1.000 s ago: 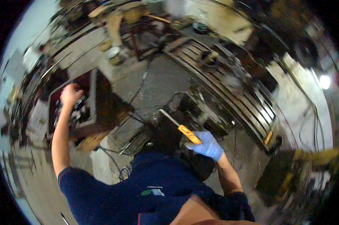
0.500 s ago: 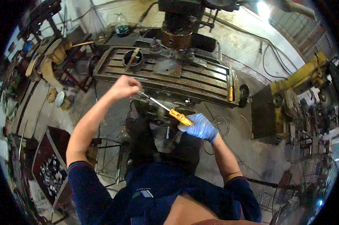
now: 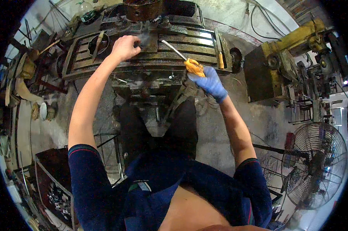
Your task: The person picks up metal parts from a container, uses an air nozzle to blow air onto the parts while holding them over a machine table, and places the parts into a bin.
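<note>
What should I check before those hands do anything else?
1. Right hand grips the yellow-handled tool: ok.
2. Right hand covered: ok, it wears a blue glove.
3. Left hand covered: not ok, it is bare.
4. Tool's metal tip apart from the left fingers: ok, there is a gap between them.
5. Something small in the left fingers: cannot tell, they are curled.
6. Wire guard on the fan: ok.
</note>
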Demonstrator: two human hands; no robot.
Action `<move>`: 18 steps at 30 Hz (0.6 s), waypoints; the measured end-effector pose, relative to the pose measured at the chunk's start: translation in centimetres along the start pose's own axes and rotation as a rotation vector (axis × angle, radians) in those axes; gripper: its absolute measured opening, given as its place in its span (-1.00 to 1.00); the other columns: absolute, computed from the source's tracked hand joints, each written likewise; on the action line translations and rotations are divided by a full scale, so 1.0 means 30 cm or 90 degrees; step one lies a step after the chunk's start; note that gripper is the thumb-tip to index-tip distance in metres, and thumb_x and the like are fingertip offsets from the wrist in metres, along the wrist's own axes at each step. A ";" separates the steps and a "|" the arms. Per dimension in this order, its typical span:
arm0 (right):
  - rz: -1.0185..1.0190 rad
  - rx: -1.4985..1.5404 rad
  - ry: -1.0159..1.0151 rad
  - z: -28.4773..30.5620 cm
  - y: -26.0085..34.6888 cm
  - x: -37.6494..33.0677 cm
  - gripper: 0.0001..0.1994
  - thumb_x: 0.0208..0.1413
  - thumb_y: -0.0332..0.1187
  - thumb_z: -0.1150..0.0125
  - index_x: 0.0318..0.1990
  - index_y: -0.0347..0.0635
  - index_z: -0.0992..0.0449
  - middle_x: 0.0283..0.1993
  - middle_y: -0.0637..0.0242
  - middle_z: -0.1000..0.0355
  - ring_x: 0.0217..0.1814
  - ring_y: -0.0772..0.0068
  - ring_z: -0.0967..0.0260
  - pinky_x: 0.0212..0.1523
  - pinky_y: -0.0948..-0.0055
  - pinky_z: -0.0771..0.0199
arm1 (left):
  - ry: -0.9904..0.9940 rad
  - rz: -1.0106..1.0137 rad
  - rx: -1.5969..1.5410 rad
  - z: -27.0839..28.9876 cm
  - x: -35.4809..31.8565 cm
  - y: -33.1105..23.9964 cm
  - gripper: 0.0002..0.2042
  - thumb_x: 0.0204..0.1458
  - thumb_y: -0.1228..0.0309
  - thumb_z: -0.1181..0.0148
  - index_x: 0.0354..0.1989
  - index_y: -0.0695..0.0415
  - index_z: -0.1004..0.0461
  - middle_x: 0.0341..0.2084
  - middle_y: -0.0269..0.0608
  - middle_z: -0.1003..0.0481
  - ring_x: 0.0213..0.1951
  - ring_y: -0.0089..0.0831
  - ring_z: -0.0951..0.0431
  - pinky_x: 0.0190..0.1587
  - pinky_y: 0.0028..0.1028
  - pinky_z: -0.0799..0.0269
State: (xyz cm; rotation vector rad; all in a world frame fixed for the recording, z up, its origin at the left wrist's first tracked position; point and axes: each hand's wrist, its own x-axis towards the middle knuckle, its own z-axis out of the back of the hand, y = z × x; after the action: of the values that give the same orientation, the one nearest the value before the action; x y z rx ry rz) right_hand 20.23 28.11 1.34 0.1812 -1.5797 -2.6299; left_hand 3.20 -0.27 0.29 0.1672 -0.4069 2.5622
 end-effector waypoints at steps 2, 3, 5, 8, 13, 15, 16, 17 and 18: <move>0.065 0.038 -0.029 -0.041 -0.053 0.089 -0.67 -0.15 -0.19 -0.31 -0.30 -0.26 -0.54 -0.45 0.48 -0.47 -0.45 0.71 -0.32 -0.41 0.56 -0.34 | -0.013 -0.041 0.086 -0.016 0.030 0.013 -0.66 -0.26 0.32 -0.12 -0.21 0.03 -0.48 -0.34 -0.11 -0.47 -0.29 -0.12 -0.48 -0.22 -0.25 -0.41; 0.054 0.049 -0.048 -0.072 -0.092 0.127 -0.67 -0.16 -0.18 -0.32 -0.30 -0.26 -0.54 -0.45 0.46 -0.48 -0.44 0.71 -0.33 -0.41 0.57 -0.34 | -0.010 -0.049 0.103 -0.028 0.041 0.021 -0.65 -0.24 0.33 -0.12 -0.18 0.01 -0.46 -0.31 -0.12 -0.46 -0.29 -0.11 -0.47 -0.21 -0.24 -0.40; 0.034 0.072 -0.084 -0.138 -0.177 0.196 -0.66 -0.18 -0.18 -0.34 -0.31 -0.25 -0.55 -0.43 0.44 -0.49 -0.43 0.71 -0.34 -0.41 0.58 -0.34 | -0.013 -0.051 0.107 -0.041 0.056 0.029 -0.64 -0.20 0.34 -0.12 -0.12 -0.04 -0.43 -0.27 -0.14 -0.43 -0.28 -0.11 -0.47 -0.21 -0.23 -0.40; 0.009 0.033 -0.111 -0.188 -0.217 0.228 -0.64 -0.26 -0.13 -0.38 -0.34 -0.19 -0.57 -0.48 0.37 -0.49 -0.47 0.63 -0.37 -0.42 0.55 -0.35 | -0.052 -0.049 0.079 -0.050 0.037 0.039 -0.67 -0.16 0.35 -0.12 -0.13 -0.06 -0.42 -0.28 -0.15 -0.42 -0.27 -0.13 -0.46 -0.23 -0.23 -0.40; -0.077 -0.171 -0.128 -0.248 -0.275 0.210 -0.60 -0.23 0.02 -0.26 -0.40 -0.14 -0.55 -0.50 0.20 -0.48 -0.46 0.30 -0.43 -0.39 0.41 -0.37 | -0.094 -0.044 0.059 -0.055 0.014 0.057 -0.66 -0.15 0.36 -0.12 -0.11 -0.06 -0.40 -0.30 -0.16 -0.41 -0.29 -0.11 -0.46 -0.25 -0.22 -0.39; -0.066 -0.244 -0.203 -0.230 -0.206 0.150 -0.58 -0.19 0.04 -0.20 -0.37 -0.14 -0.54 -0.47 0.18 -0.47 -0.40 0.23 -0.44 -0.38 0.39 -0.37 | -0.100 -0.027 0.055 -0.048 0.002 0.039 -0.68 -0.14 0.38 -0.10 -0.13 -0.01 -0.41 -0.27 -0.16 -0.42 -0.27 -0.12 -0.46 -0.22 -0.22 -0.39; -0.067 -0.218 -0.196 -0.224 -0.199 0.126 -0.59 -0.18 0.03 -0.21 -0.35 -0.15 -0.54 -0.47 0.19 -0.47 -0.41 0.27 -0.44 -0.38 0.41 -0.37 | -0.098 -0.020 0.069 -0.042 -0.003 0.034 -0.71 -0.13 0.37 -0.10 -0.15 0.00 -0.41 -0.30 -0.16 -0.42 -0.30 -0.11 -0.47 -0.24 -0.21 -0.39; -0.068 -0.194 -0.194 -0.209 -0.192 0.101 -0.60 -0.17 0.01 -0.22 -0.34 -0.16 -0.54 -0.47 0.21 -0.48 -0.42 0.32 -0.44 -0.38 0.43 -0.36 | -0.105 -0.021 0.061 -0.037 -0.003 0.029 -0.72 -0.13 0.37 -0.10 -0.16 0.00 -0.41 -0.31 -0.16 -0.43 -0.31 -0.11 -0.47 -0.25 -0.21 -0.39; -0.076 -0.176 -0.180 -0.197 -0.192 0.076 -0.62 -0.15 -0.04 -0.22 -0.33 -0.18 -0.54 -0.46 0.23 -0.48 -0.42 0.37 -0.44 -0.38 0.45 -0.37 | -0.111 -0.020 0.054 -0.041 -0.002 0.031 -0.73 -0.12 0.37 -0.10 -0.17 0.01 -0.41 -0.32 -0.16 -0.43 -0.32 -0.11 -0.48 -0.25 -0.21 -0.39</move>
State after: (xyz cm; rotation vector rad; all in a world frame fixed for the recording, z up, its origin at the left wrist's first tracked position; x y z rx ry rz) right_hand 18.79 25.38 -6.65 -0.1216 -1.2829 -3.0425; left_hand 2.72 -0.67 -1.14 0.4275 -0.3578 2.5436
